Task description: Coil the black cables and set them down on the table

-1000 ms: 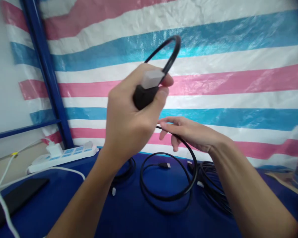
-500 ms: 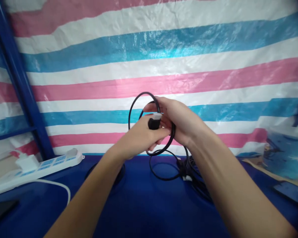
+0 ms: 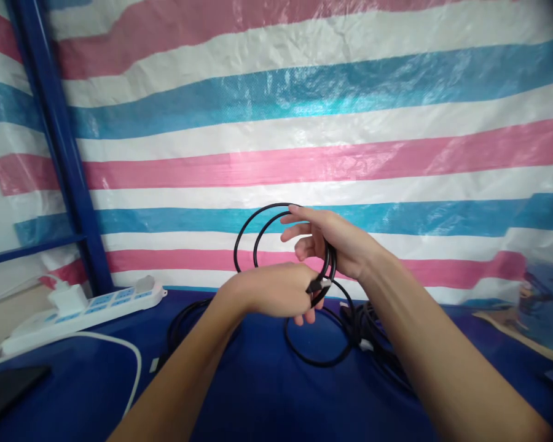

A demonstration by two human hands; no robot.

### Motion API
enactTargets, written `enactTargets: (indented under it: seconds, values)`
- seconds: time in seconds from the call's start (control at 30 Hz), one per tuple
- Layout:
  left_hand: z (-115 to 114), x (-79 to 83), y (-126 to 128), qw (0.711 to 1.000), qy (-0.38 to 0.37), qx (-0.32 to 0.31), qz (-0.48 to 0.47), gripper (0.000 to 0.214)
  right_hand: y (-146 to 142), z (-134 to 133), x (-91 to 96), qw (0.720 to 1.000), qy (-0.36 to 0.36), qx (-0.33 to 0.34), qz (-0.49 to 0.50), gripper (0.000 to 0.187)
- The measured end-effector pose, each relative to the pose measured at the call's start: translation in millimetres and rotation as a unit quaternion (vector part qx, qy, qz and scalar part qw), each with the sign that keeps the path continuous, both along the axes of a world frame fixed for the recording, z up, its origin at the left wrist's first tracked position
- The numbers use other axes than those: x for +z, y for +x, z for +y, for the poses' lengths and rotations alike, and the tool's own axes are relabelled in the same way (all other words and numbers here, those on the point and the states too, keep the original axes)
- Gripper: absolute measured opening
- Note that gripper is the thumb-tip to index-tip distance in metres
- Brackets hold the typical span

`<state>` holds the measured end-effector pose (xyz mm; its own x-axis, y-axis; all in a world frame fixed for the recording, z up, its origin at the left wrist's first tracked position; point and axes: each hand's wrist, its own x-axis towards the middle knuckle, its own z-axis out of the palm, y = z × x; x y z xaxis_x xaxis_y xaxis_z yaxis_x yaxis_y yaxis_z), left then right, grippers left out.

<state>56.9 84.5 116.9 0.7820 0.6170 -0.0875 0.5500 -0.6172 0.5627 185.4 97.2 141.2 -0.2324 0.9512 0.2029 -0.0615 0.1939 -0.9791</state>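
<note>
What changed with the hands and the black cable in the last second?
The left hand dropped lower, still pinching the plug end. The right hand rose to meet it and now holds the black cable gathered in two loops instead of one. The power strip and the other cables on the blue table stayed put.

Both hands lower; black cable (image 3: 258,228) now looped twice around right hand (image 3: 336,245).
</note>
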Motion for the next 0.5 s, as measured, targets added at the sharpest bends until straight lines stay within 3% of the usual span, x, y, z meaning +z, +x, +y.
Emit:
enactTargets:
  seconds: [0.13, 0.2, 0.27, 0.43, 0.5]
  values:
    - [-6, -5.2, 7, 0.982, 0.181, -0.002, 0.052, 0.01, 2, -5, 0.3, 0.998, 0.038, 0.009, -0.039, 0.009]
    - [-8, -4.8, 8, 0.971, 0.233, 0.021, 0.041, 0.008, 3, -6, 0.6, 0.997, 0.066, -0.005, -0.036, 0.013]
    - [-10, -0.5, 3, 0.968, 0.249, 0.036, -0.009, 0.005, 8, -6, 1.9, 0.996, 0.087, -0.021, -0.026, 0.016]
    - [-13, 20.7, -23, 0.97, 0.206, 0.016, -0.132, 0.049, 28, -5, 8.0, 0.993, 0.115, -0.036, -0.012, 0.012]
    - [-14, 26.8, -30, 0.962, 0.219, 0.022, -0.16, 0.043, 32, -5, 8.7, 0.992, 0.12, -0.033, -0.01, 0.013]
